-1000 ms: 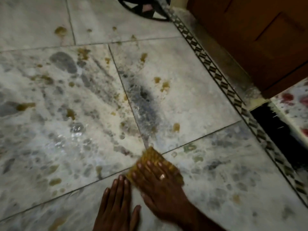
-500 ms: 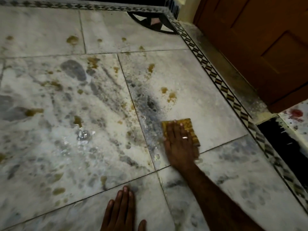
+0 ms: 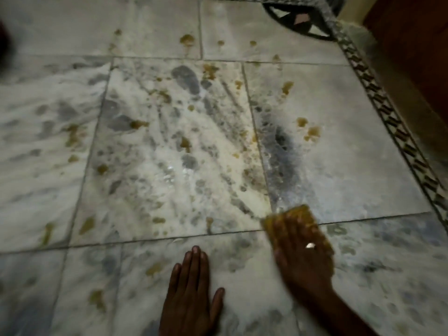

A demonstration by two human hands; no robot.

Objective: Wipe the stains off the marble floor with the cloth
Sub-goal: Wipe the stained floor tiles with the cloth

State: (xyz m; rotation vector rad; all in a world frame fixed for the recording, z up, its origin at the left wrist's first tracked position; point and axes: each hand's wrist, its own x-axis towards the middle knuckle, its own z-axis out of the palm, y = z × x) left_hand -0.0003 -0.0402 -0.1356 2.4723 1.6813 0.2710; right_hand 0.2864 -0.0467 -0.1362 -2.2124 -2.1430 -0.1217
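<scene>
Two hands | right hand [image 3: 303,255] presses cloth [image 3: 298,212] flat-fingered, cloth's long axis blurred | left hand [image 3: 191,299] flat on marble floor [image 3: 344,166]

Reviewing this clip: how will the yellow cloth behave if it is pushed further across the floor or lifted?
Probably floppy: the cloth lies thin and flat under the right hand. It likely slides easily, since the marble floor glistens wet nearby. Lifted, it would probably droop rather than hold shape.
</scene>
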